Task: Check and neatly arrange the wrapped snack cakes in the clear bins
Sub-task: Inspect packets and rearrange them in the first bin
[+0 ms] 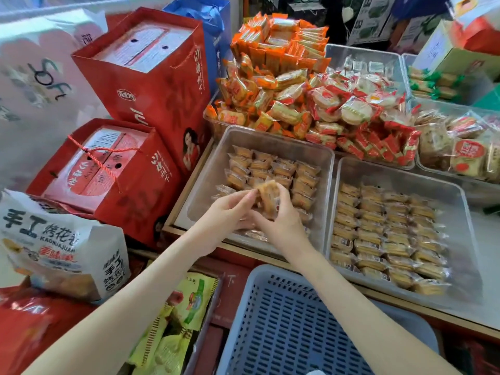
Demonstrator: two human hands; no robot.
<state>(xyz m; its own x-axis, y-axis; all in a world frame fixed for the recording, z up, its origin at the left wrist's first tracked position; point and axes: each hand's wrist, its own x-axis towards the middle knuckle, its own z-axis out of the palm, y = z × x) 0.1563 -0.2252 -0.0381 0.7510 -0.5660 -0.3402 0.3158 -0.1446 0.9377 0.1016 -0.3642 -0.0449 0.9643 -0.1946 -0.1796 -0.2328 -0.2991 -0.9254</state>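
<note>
Both hands closed together on one wrapped snack cake [268, 196], held up above the near half of the left clear bin [205, 180]. Left hand [226, 212] pinching the cake's left edge with thumb and fingertips; right hand [281, 215] clasping its right side and underside, fingers curled round the wrapper. Grip shared, hands touching at the cake.

Just beyond the grip, inside the same bin: rows of wrapped cakes [273, 169] standing on edge, packed toward the far and right walls. Directly beneath the hands, a few more wrapped pieces, partly hidden by the wrists. Left part of the bin floor bare.

Right of the grip, touching the first bin: a second clear bin [457, 190], its cakes [384, 234] laid in tidy rows.

Farther out past the grip: heaped orange-wrapped snacks [273, 77], then red-wrapped round crackers [351, 109] to their right, and more bins of wrapped snacks at the far right.

Left of the grip: two red gift bags [151, 85] holding boxes, a blue bag [205, 28] behind them. Nearer and left: a white snack bag [62, 247] with printed lettering, a green-yellow packet [176, 320] below it.

Nearest, under the right forearm: a blue-grey slotted basket [286, 326]. All bins on a wood-edged desk [173, 212].
</note>
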